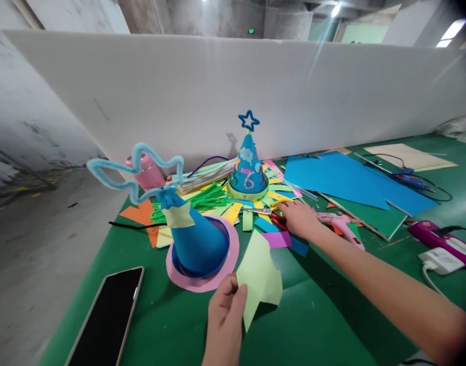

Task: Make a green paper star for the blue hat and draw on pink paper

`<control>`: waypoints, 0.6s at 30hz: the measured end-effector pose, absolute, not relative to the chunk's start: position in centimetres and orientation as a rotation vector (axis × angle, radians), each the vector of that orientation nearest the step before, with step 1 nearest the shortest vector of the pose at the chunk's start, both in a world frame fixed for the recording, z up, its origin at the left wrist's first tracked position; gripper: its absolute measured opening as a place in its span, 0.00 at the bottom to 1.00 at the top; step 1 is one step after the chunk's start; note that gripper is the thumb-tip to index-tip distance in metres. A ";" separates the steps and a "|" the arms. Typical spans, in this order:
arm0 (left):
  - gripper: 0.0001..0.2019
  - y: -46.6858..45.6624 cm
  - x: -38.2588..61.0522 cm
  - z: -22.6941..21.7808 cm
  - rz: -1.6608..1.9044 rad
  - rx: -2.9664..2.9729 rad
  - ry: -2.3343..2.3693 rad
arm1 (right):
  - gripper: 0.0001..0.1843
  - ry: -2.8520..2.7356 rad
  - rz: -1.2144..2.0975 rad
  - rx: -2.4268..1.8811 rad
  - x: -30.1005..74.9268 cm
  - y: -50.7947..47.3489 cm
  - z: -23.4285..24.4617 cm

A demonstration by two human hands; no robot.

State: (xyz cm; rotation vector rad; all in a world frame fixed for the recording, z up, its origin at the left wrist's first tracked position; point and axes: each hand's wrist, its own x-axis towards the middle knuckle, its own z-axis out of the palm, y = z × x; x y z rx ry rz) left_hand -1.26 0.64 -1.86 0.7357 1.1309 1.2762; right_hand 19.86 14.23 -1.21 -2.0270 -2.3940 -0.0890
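My left hand (225, 317) is closed, pinching a pale green paper cutout (260, 272) with pointed corners between thumb and fingers. Further out, my right hand (299, 218) curls its fingers at the handles of a pair of scissors (261, 210), whose blades point left; the fingertips are partly hidden. A blue paper cone hat (198, 239) with a pink brim leans left beside my left hand. It carries a pale green paper star (179, 215) and a light blue pipe-cleaner shape (137, 168) on top. Behind stands another blue cone hat (248, 168) marked 6, topped by a dark blue star.
A phone (109, 317) lies at the front left. Green pipe cleaners (210, 197) and paper strips surround the back hat. On the right are a pink glue gun (341, 227), blue sheets (332, 175), a white charger (440, 261) and cables. A white panel (179, 86) closes off the back.
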 end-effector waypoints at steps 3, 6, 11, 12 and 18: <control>0.13 0.8 -1.2 -2.3 1.260 0.718 1.144 | 0.22 -2.458 -0.077 -2.053 19.7 14.8 -1.0; 0.14 0.7 -1.2 -2.3 1.234 0.707 1.154 | 0.23 -2.462 -0.061 -2.077 19.6 14.8 -0.5; 0.11 0.8 -1.3 -1.5 1.190 0.692 1.123 | 0.23 -2.376 -0.046 -2.056 20.7 13.1 2.3; 0.10 0.8 -1.3 -1.4 1.179 0.685 1.098 | 0.22 -2.355 -0.042 -2.038 21.2 12.3 3.1; 0.07 1.1 -1.6 -1.0 1.146 0.601 0.947 | 0.23 -1.687 0.794 -1.702 23.2 3.0 3.6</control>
